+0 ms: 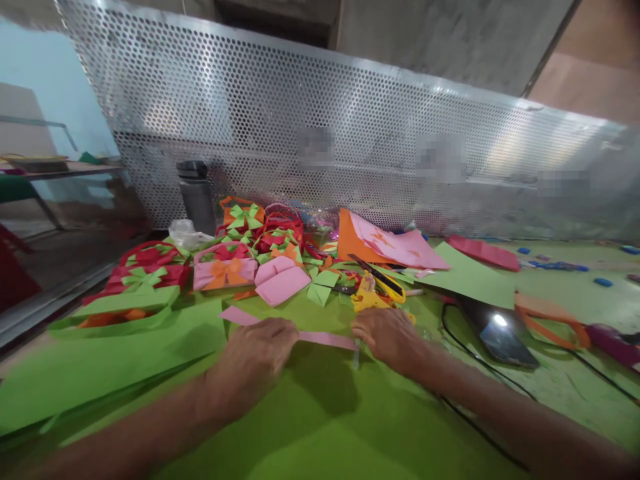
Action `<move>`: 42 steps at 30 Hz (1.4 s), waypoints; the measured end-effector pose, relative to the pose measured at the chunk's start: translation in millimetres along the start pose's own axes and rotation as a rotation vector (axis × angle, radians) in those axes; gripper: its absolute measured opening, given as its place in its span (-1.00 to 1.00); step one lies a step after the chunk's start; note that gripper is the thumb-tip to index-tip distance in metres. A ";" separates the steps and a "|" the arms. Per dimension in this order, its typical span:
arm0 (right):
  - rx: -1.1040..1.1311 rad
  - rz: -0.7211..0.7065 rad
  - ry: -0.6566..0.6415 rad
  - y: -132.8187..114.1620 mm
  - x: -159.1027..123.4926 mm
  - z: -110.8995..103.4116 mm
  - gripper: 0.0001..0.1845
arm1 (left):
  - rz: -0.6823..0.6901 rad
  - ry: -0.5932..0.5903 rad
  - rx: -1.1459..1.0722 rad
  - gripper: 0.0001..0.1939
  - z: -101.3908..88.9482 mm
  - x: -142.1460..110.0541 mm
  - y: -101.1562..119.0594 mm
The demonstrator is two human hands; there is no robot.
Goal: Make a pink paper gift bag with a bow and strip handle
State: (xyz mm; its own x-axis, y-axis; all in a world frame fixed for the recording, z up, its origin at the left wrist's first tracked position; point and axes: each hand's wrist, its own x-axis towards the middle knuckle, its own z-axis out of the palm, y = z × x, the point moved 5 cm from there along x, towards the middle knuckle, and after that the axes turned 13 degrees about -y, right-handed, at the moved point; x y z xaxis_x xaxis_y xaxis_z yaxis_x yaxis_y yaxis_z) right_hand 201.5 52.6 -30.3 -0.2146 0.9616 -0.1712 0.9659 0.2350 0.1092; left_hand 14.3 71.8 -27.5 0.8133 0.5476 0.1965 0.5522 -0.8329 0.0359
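Note:
My left hand [263, 347] is closed on a long pink paper strip [327, 340], which sticks out on both sides of the fingers. My right hand [387, 337] curls over a yellow tool that looks like a glue gun [367, 295]; the palm hides part of it. A translucent stick [356, 355] shows below the right fingertips, by the strip's right end. Just beyond the right hand lie yellow-handled scissors [387, 283]. A folded pink paper piece [281, 280] rests past my left hand.
Small paper bags with bows [225, 270] crowd the back left, near a grey bottle [197, 200]. Green sheets [125, 353] lie at left. Pink and orange sheets [395, 247], a phone [503, 333] and a black cable [480, 363] are at right. A perforated metal panel [350, 127] stands behind.

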 end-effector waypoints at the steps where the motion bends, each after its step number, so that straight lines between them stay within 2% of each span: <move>1: -0.002 0.013 -0.016 3.1 -1.8 -1.6 -0.72 | -0.003 -0.041 0.013 -0.71 2.3 0.8 0.4; 5: -0.018 0.049 -0.082 18.4 -9.8 -4.6 -0.77 | -0.090 -0.295 0.127 -0.68 9.6 0.5 7.7; 8: -0.017 0.055 -0.112 24.4 -13.7 -6.0 -0.82 | -0.163 -0.441 0.202 -0.70 6.5 -2.8 18.0; 12: 0.037 0.087 -0.041 18.0 -15.9 -19.1 -0.86 | -0.133 -0.588 0.254 -0.69 3.7 -6.5 33.5; 14: 0.184 0.034 0.032 8.5 -14.9 -28.9 -0.86 | -0.128 -0.596 0.266 -0.70 4.5 -7.7 37.0; 16: 0.459 -0.068 0.011 -2.8 -10.1 -32.9 -0.88 | -0.133 -0.564 0.251 -0.73 6.3 -9.4 39.1; 18: 0.732 -0.124 -0.142 -14.3 -1.5 -28.1 -0.91 | -0.133 -0.551 0.229 -0.70 9.6 -12.6 41.8; 20: 0.837 -0.155 -0.285 -26.4 7.6 -21.9 -0.91 | -0.140 -0.554 0.208 -0.55 11.8 -16.5 45.2; 23: 0.867 -0.163 -0.430 -40.5 19.6 -13.2 -0.92 | -0.179 -0.572 0.155 -0.38 11.0 -21.8 49.5; 25: 0.863 -0.136 -0.485 -46.1 25.7 -8.4 -0.91 | -0.205 -0.589 0.094 -0.34 8.6 -24.4 50.9; 29: 0.806 -0.052 -0.525 -52.6 34.6 -2.3 -0.85 | -0.232 -0.612 -0.028 -0.35 4.7 -29.6 49.4; 34: 0.730 0.015 -0.592 -63.8 45.0 3.6 -0.74 | -0.201 -0.616 -0.046 -0.18 10.0 -34.4 47.1; 42: 0.718 0.061 -0.648 -65.3 47.2 0.1 -0.75 | -0.150 -0.628 -0.049 -0.32 11.1 -34.1 48.0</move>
State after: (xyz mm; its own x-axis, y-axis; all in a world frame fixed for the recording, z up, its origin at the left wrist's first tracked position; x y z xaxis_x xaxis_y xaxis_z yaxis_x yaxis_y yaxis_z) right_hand 128.3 82.6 -45.6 -0.2468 0.6538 -0.7152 0.8774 -0.1626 -0.4514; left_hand 15.1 14.0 -43.4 0.6889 0.5879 -0.4241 0.6710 -0.7385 0.0662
